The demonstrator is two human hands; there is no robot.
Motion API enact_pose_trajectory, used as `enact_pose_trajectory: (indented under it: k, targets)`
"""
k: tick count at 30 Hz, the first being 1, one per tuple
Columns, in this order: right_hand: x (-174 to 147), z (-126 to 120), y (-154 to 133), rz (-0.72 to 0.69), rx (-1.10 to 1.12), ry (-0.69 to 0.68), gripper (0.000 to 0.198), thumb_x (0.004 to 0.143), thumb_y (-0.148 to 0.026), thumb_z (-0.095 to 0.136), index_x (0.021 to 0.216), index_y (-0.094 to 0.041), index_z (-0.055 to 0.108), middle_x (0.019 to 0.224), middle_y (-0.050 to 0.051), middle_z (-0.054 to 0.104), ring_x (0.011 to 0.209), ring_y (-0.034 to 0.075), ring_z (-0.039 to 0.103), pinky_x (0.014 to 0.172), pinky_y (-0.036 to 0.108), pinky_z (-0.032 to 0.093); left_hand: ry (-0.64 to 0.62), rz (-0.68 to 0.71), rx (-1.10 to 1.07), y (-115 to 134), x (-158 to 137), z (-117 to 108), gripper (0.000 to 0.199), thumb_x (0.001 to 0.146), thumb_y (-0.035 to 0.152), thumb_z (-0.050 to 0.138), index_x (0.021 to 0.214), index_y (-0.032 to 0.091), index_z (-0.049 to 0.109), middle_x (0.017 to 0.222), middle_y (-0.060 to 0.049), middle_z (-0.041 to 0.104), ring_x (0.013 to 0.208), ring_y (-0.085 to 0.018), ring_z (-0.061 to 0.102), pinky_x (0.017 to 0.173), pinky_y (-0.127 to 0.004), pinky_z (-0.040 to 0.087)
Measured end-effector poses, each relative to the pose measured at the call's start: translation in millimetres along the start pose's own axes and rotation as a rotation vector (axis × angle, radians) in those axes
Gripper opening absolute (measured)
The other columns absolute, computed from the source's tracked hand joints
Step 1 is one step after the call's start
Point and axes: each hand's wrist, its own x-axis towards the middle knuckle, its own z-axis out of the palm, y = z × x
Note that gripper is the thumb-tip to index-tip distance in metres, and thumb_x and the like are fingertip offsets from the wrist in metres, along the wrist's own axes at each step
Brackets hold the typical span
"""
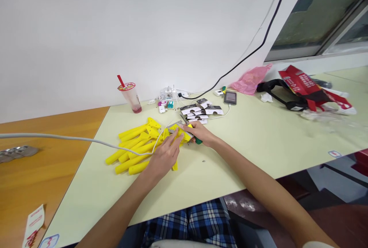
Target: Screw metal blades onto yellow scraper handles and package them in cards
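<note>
My left hand (165,158) has its fingers on a yellow plastic scraper (186,136), gripping it near its head. In my right hand (202,133) is a screwdriver (198,140); its green handle shows below the palm and a thin metal shaft points up and left past the fingers. The right fingertips also meet the scraper's head, where a grey metal blade (173,127) shows. Several more yellow scrapers (135,148) lie in a loose pile to the left, partly under my left hand. The exact contact between screwdriver tip and scraper is hidden.
Behind my hands lie stacked black-and-white cards (198,112), a power strip (169,94) and a small screen device (230,97). A cup with a red straw (130,96) stands at the wall. A grey cable (86,139) crosses the pile. Bags (304,87) lie to the right.
</note>
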Motion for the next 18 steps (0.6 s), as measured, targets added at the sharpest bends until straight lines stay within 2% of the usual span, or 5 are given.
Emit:
enact_pose_trajectory:
  k: [7,10,13,15,18]
  targets:
    - [3,0,2,-0.030,0.116,-0.026,0.067,0.085,-0.084,0.070,0.073,-0.018,0.063,0.058,-0.004,0.057,0.037,0.006,0.043,0.036,0.021,0.039,0.162,-0.082,-0.229,6,4,-4,0.036,0.109,0.020,0.051,0.141,0.025,0.065,0.159,-0.015,0.061,0.147,-0.029,0.060,0.120,-0.051,0.054]
    - [6,-1,2,-0.061,0.184,-0.002,0.065,0.085,-0.083,0.071,0.084,-0.017,0.071,0.066,-0.004,0.061,0.037,0.005,0.042,0.035,0.022,0.039,0.220,-0.346,-0.632,12,9,-9,0.026,0.105,0.033,0.063,0.129,0.025,0.063,0.140,-0.014,0.071,0.123,-0.028,0.073,0.088,-0.040,0.068]
    - [9,-5,2,-0.084,0.224,0.070,0.062,0.085,-0.080,0.074,0.085,-0.018,0.071,0.059,-0.007,0.051,0.037,0.005,0.038,0.035,0.022,0.035,0.211,-0.650,-1.139,12,16,-15,0.038,0.094,0.043,0.078,0.118,0.024,0.055,0.113,-0.008,0.073,0.073,-0.017,0.074,0.052,-0.026,0.057]
    - [10,-9,2,-0.106,0.235,0.122,0.058,0.084,-0.075,0.079,0.084,-0.018,0.069,0.054,-0.009,0.045,0.038,0.005,0.035,0.036,0.022,0.034,0.197,-0.777,-1.376,9,20,-17,0.050,0.084,0.041,0.087,0.116,0.023,0.053,0.101,-0.003,0.072,0.053,-0.010,0.062,0.045,-0.023,0.050]
    - [11,-14,2,-0.136,0.220,0.125,0.052,0.083,-0.068,0.084,0.081,-0.020,0.065,0.048,-0.010,0.042,0.039,0.006,0.032,0.037,0.021,0.034,0.220,-0.878,-1.579,6,23,-16,0.060,0.073,0.032,0.094,0.116,0.022,0.054,0.096,-0.001,0.070,0.057,-0.009,0.063,0.041,-0.018,0.041]
